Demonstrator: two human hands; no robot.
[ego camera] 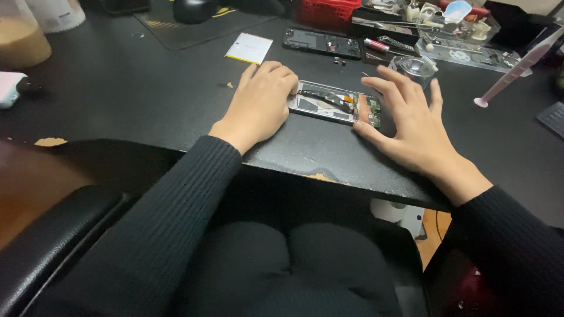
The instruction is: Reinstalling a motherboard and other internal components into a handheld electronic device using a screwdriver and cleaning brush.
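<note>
Far left: a jar [20, 35] with a tan fill stands at the desk's [117, 88] back corner; a pale pink and blue object [9, 88] lies just below it at the edge.
Back of desk: a white rectangular card [249, 47] lies near a dark mat [194, 26]; right of the card rests a black phone part [322, 43].
Left hand: the left hand [258, 105] lies palm down in a black ribbed sleeve, forearm angled up from the lap. Its fingers [282, 79] are curled together, knuckles raised, and the tips press on the left end of the opened phone.
Opened phone: the opened phone [335, 103] lies flat between both hands near the desk's front edge, its inner parts and an orange strip showing.
Right hand: the right hand [411, 126] rests palm down, fingers fanned wide. The thumb touches the phone's right end; the fingertips arch over it. It grasps nothing.
Right side: a round clear dish [414, 66] sits just behind the right hand; trays of tools [458, 35] stand further back, and a pink-tipped syringe [511, 73] lies slanted at far right.
</note>
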